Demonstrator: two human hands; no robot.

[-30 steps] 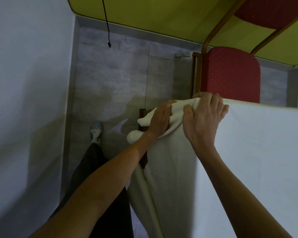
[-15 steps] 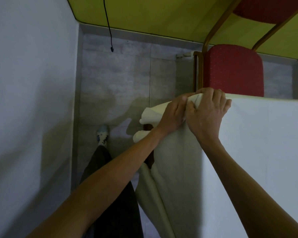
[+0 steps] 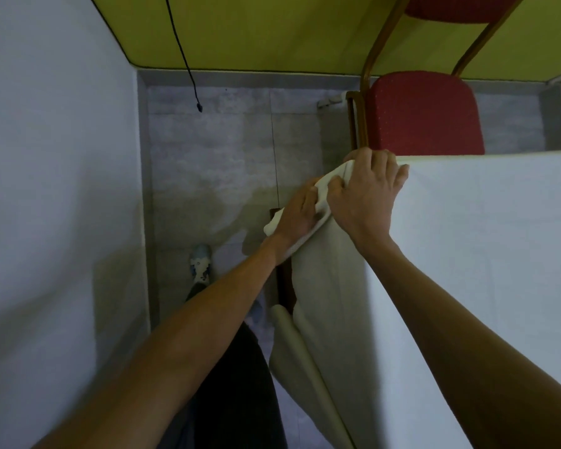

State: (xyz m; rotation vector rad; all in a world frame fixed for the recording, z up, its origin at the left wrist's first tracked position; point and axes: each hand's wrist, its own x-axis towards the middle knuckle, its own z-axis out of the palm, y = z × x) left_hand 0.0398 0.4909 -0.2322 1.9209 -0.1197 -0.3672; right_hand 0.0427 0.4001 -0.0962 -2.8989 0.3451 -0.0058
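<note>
A white sheet (image 3: 486, 254) covers a mattress on the right and hangs down its near side. At the mattress corner the sheet is bunched into a fold (image 3: 324, 186). My left hand (image 3: 297, 215) lies over the lower part of that fold, its fingers pressed on the cloth. My right hand (image 3: 366, 189) sits right above it on the corner, fingers curled over the top edge and thumb pinching the bunched cloth.
A red padded chair (image 3: 425, 115) with a wooden frame stands just behind the mattress corner. A pale wall (image 3: 46, 189) runs close on the left. A black cord (image 3: 182, 56) hangs down the yellow wall. Tiled floor (image 3: 214, 163) and my shoe (image 3: 201, 264) lie between.
Both hands have shifted up along the corner with the bunched sheet. The loose end sticking out on the left is shorter and tucked closer under my left hand.
</note>
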